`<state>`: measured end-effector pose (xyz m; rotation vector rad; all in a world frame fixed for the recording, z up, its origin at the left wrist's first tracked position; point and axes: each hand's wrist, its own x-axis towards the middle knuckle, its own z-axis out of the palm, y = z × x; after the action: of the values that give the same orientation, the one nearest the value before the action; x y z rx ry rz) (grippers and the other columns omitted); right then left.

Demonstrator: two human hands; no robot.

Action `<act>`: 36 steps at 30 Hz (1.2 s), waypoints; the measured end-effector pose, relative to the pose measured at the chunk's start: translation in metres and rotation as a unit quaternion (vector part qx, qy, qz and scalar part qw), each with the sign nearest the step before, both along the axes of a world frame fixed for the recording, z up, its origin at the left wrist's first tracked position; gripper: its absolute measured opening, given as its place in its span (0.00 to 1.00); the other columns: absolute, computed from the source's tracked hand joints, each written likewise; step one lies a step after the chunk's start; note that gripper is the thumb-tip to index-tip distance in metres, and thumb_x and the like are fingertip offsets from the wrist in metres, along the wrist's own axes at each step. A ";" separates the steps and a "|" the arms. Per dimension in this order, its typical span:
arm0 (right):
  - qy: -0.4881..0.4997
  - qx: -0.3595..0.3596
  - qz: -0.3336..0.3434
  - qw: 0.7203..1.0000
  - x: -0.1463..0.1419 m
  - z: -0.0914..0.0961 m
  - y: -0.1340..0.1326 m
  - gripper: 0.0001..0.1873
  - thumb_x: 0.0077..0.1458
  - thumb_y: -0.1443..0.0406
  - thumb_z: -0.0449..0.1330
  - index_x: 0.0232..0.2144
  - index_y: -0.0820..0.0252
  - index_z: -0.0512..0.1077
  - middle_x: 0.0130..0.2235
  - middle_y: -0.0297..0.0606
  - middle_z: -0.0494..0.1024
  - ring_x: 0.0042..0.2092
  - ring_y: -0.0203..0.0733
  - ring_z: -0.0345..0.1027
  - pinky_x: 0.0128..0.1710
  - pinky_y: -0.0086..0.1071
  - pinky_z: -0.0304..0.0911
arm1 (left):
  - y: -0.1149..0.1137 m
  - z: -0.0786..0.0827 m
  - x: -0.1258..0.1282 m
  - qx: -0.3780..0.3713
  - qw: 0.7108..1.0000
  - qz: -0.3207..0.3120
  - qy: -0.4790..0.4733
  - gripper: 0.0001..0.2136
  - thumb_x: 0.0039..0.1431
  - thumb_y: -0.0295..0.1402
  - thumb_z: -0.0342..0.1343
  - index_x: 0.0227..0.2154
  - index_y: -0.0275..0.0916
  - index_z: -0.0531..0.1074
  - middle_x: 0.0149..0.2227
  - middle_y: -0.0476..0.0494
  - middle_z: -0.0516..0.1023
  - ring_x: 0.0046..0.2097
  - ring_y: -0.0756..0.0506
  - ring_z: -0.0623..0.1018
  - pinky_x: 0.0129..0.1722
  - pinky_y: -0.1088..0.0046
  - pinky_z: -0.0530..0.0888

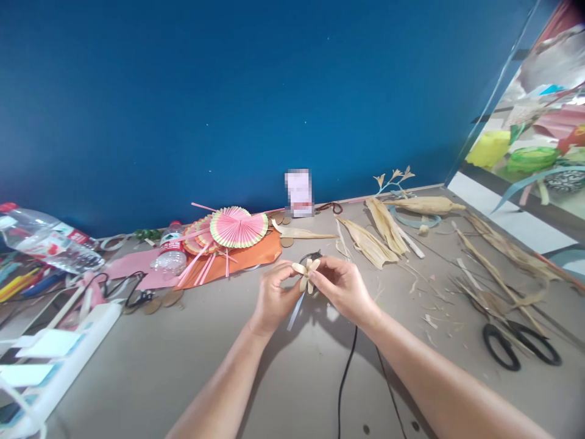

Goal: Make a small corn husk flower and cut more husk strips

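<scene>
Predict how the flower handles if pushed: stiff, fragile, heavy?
The flower is probably light: small, with gaps between its petals. Those look thin, so may bend or tear easily. The pale strip below runs straight, suggesting some stiffness.

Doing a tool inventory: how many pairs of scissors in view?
1. The black-handled scissors lie on the table, to the right of the right hand. Dried strips clutter the blade end; another pair could be hidden.

A craft workspace: dried husks (369, 244), scissors (512, 328) and pleated fans (240, 227) on a table (183, 366) (scraps (429, 321) and all).
</scene>
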<state>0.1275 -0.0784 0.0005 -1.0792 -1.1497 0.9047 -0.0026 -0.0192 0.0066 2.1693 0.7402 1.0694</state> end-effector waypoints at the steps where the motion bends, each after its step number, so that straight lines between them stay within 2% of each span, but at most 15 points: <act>1: 0.000 -0.001 -0.010 1.000 0.000 -0.001 0.001 0.08 0.49 0.62 0.56 0.25 0.63 0.68 0.23 0.32 0.67 0.25 0.32 0.58 0.25 0.26 0.56 | 0.000 0.000 0.000 0.005 1.000 0.002 0.004 0.05 0.49 0.30 0.54 0.21 0.36 0.69 0.24 0.47 0.71 0.29 0.48 0.70 0.32 0.73 0.66; 5: 0.000 -0.011 -0.026 1.000 -0.001 -0.001 0.002 0.08 0.48 0.62 0.57 0.24 0.63 0.68 0.21 0.31 0.67 0.23 0.31 0.58 0.23 0.25 0.55 | 0.000 -0.003 0.000 -0.003 1.000 0.006 0.008 0.04 0.49 0.30 0.54 0.23 0.36 0.69 0.25 0.46 0.71 0.30 0.48 0.69 0.32 0.73 0.67; 11: -0.003 -0.026 -0.033 0.999 -0.001 0.003 0.001 0.09 0.47 0.61 0.58 0.24 0.63 0.69 0.20 0.31 0.65 0.21 0.30 0.56 0.20 0.24 0.53 | 0.001 -0.008 0.000 -0.064 0.998 0.004 -0.003 0.05 0.48 0.32 0.55 0.23 0.35 0.70 0.26 0.45 0.71 0.30 0.48 0.70 0.32 0.73 0.68; 18: 0.006 -0.036 -0.033 0.999 0.000 0.003 0.000 0.11 0.48 0.59 0.58 0.24 0.64 0.69 0.20 0.32 0.65 0.20 0.29 0.54 0.18 0.24 0.54 | -0.001 -0.009 0.002 -0.142 0.988 -0.025 -0.057 0.06 0.49 0.33 0.55 0.25 0.35 0.72 0.27 0.45 0.71 0.31 0.48 0.71 0.33 0.72 0.70; 28: 0.026 -0.050 -0.031 0.998 -0.001 0.006 0.000 0.14 0.45 0.56 0.58 0.25 0.63 0.70 0.17 0.30 0.65 0.18 0.29 0.53 0.17 0.25 0.52 | 0.000 -0.010 0.001 -0.098 0.992 -0.039 -0.062 0.06 0.49 0.34 0.55 0.24 0.38 0.74 0.23 0.44 0.71 0.29 0.46 0.70 0.30 0.69 0.68; 36: 0.023 -0.047 -0.026 0.998 -0.001 0.003 0.001 0.11 0.47 0.59 0.57 0.25 0.63 0.69 0.19 0.30 0.65 0.18 0.29 0.54 0.18 0.25 0.52 | -0.002 -0.009 0.002 -0.099 0.991 -0.033 -0.079 0.05 0.49 0.31 0.55 0.22 0.38 0.74 0.24 0.45 0.72 0.30 0.47 0.70 0.32 0.70 0.67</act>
<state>0.1262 -0.0779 0.0034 -1.1539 -1.0456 0.9452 -0.0002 -0.0211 -0.0024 1.9056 0.6686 1.0719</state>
